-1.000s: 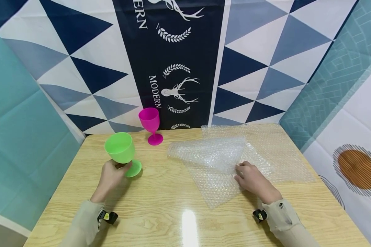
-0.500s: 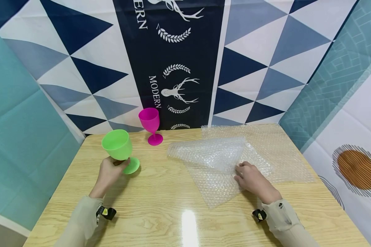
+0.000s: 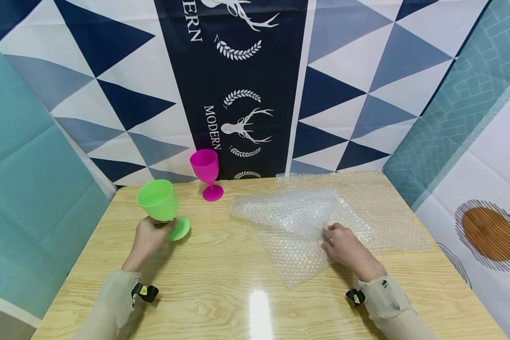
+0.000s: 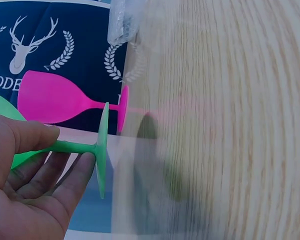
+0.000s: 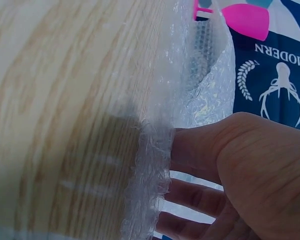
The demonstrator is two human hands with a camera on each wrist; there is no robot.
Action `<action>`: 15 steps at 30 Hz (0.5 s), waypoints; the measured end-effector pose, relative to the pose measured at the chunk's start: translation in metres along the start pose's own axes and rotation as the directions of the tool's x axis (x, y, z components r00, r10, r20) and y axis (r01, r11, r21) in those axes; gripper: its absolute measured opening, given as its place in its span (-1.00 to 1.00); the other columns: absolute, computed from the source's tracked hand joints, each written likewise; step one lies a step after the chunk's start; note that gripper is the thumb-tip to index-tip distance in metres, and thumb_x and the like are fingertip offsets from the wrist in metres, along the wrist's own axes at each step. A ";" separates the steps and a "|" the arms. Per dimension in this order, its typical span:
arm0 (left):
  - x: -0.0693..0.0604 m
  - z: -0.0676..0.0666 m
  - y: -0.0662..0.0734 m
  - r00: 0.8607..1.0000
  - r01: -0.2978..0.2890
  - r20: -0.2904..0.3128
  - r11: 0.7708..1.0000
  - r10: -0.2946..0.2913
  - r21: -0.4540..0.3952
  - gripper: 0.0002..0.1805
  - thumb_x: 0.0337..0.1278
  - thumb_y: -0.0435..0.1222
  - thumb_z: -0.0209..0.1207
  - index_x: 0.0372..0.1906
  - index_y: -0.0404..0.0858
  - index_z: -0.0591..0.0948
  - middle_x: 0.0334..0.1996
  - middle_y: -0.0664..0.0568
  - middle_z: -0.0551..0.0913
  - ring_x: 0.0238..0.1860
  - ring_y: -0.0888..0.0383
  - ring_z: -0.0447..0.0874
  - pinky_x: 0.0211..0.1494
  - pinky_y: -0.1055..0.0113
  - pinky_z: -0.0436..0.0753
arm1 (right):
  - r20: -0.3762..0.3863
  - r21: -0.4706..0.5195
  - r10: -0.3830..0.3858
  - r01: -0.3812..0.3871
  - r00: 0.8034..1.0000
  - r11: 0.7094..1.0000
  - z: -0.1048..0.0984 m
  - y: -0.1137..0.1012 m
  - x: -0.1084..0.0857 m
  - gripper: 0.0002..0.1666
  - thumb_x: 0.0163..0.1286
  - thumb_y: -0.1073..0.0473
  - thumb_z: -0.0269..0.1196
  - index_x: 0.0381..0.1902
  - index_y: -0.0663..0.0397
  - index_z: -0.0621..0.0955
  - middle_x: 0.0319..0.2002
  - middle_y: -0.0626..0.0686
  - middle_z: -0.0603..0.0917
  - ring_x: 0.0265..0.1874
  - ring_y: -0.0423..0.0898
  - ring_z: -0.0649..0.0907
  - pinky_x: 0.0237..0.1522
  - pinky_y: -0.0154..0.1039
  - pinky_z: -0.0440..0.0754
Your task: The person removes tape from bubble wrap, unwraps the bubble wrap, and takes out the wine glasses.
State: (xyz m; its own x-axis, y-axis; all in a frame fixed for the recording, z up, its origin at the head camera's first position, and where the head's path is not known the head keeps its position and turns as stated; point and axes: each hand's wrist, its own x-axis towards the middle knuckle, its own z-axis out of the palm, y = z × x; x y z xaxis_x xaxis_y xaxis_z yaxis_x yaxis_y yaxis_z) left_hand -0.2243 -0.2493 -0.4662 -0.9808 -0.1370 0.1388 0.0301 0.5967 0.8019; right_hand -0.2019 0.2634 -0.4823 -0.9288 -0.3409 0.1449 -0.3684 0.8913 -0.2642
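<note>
My left hand (image 3: 148,240) holds a green plastic goblet (image 3: 158,200) by its stem, thumb and fingers on either side. The goblet leans left, and in the left wrist view its round foot (image 4: 103,170) is apart from the tabletop. A sheet of bubble wrap (image 3: 286,264) lies on the right half of the table, its far part folded over. My right hand (image 3: 349,249) rests on this sheet near the fold. In the right wrist view the fingertips (image 5: 180,142) touch the wrap with fingers spread and fairly straight.
A magenta goblet (image 3: 205,166) stands upright at the table's back edge, left of the bubble wrap. A second, flat bubble wrap sheet (image 3: 395,222) lies under the first at the back right. Patterned cloth walls (image 3: 344,85) border the wooden table (image 3: 221,283).
My left hand has carried the green goblet slightly left and away from me. The right hand and the bubble wrap have stayed where they were.
</note>
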 end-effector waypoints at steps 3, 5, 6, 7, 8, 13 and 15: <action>0.002 -0.001 -0.002 1.000 0.009 0.003 1.000 -0.009 -0.012 -0.60 0.32 -0.21 0.32 0.08 -0.45 0.65 0.04 -0.34 0.73 0.11 -0.21 0.71 0.25 0.01 0.63 | -0.015 -0.012 -0.007 0.007 1.000 1.000 0.001 -0.001 0.000 -0.60 0.31 0.31 0.39 0.04 0.47 0.68 -0.07 0.46 0.66 -0.11 0.37 0.70 -0.01 0.19 0.73; 0.003 -0.002 -0.003 1.000 0.014 0.005 1.000 -0.014 -0.015 -0.59 0.32 -0.22 0.32 0.08 -0.46 0.64 0.05 -0.35 0.72 0.12 -0.21 0.71 0.26 0.01 0.62 | -0.021 -0.017 -0.010 0.010 1.000 1.000 0.002 -0.001 0.000 -0.61 0.30 0.32 0.40 0.03 0.46 0.68 -0.08 0.46 0.66 -0.12 0.36 0.70 -0.02 0.18 0.74; 0.004 -0.002 -0.003 1.000 0.014 0.005 1.000 -0.014 -0.016 -0.59 0.32 -0.22 0.32 0.08 -0.46 0.64 0.05 -0.35 0.72 0.12 -0.22 0.71 0.26 0.02 0.62 | -0.023 -0.020 -0.013 0.012 1.000 1.000 0.002 -0.001 0.000 -0.61 0.30 0.32 0.40 0.03 0.46 0.69 -0.09 0.45 0.66 -0.13 0.36 0.70 -0.03 0.18 0.74; 0.005 -0.002 -0.003 1.000 0.015 0.005 1.000 -0.015 -0.016 -0.59 0.32 -0.22 0.31 0.08 -0.46 0.64 0.05 -0.35 0.72 0.12 -0.22 0.70 0.27 0.01 0.61 | -0.022 -0.021 -0.014 0.013 1.000 1.000 0.002 -0.002 0.000 -0.62 0.29 0.32 0.40 0.02 0.46 0.69 -0.09 0.45 0.66 -0.13 0.35 0.70 -0.03 0.17 0.74; 0.005 -0.002 -0.004 1.000 0.013 0.004 1.000 -0.013 -0.012 -0.60 0.32 -0.23 0.32 0.08 -0.46 0.64 0.04 -0.35 0.72 0.12 -0.22 0.71 0.27 0.00 0.61 | -0.021 -0.020 -0.013 0.013 1.000 1.000 0.002 -0.002 0.000 -0.62 0.29 0.32 0.40 0.03 0.46 0.69 -0.09 0.45 0.67 -0.13 0.35 0.70 -0.03 0.17 0.75; 0.008 -0.002 -0.005 1.000 -0.001 0.007 1.000 0.001 0.007 -0.61 0.31 -0.24 0.32 0.07 -0.47 0.64 0.03 -0.37 0.72 0.12 -0.26 0.69 0.31 -0.10 0.59 | -0.022 -0.018 -0.010 0.009 1.000 1.000 0.002 -0.002 -0.001 -0.60 0.30 0.32 0.40 0.04 0.48 0.68 -0.08 0.46 0.66 -0.12 0.36 0.70 -0.02 0.17 0.74; 0.010 -0.002 -0.007 1.000 0.001 0.014 1.000 -0.001 0.012 -0.61 0.30 -0.24 0.33 0.07 -0.46 0.64 0.03 -0.38 0.72 0.12 -0.27 0.69 0.32 -0.11 0.58 | -0.018 -0.017 -0.006 0.006 1.000 1.000 0.002 -0.001 -0.001 -0.59 0.30 0.32 0.40 0.05 0.49 0.67 -0.06 0.47 0.65 -0.11 0.38 0.70 -0.02 0.19 0.74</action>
State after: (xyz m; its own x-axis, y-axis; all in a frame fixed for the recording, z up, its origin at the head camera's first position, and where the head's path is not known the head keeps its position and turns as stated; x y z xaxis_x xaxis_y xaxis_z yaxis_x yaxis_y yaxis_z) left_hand -0.2336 -0.2558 -0.4693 -0.9834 -0.1271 0.1297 0.0266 0.6057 0.7953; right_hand -0.2007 0.2624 -0.4838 -0.9256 -0.3413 0.1635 -0.3733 0.8943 -0.2467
